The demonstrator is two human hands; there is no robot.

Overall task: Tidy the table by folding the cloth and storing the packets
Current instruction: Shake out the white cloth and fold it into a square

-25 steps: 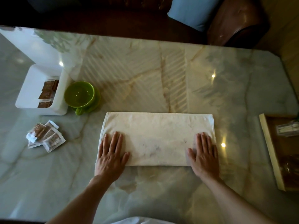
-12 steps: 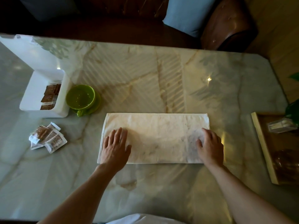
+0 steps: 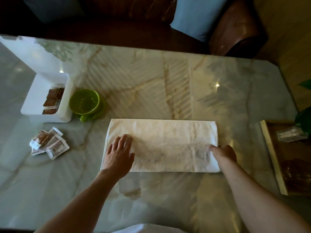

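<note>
A cream cloth (image 3: 161, 142) lies folded into a long rectangle on the marble table (image 3: 151, 84). My left hand (image 3: 118, 154) rests flat on its left end, fingers apart. At the cloth's right edge my right hand (image 3: 223, 153) is curled, its fingers pinching that edge. Several brown-and-white packets (image 3: 48, 143) lie loose on the table to the left. Behind them stands a white box (image 3: 64, 98), which holds more brown packets (image 3: 53, 101).
A green cup on a saucer (image 3: 85, 102) stands beside the white box. A wooden tray (image 3: 269, 148) with a clear glass item (image 3: 291, 134) sits at the right edge, green leaves above it. A brown sofa with a blue cushion (image 3: 193, 17) lies beyond the far edge.
My right hand went from flat on the cloth to curled at its right edge. My left hand shifted slightly inward along the cloth. The view drifted.
</note>
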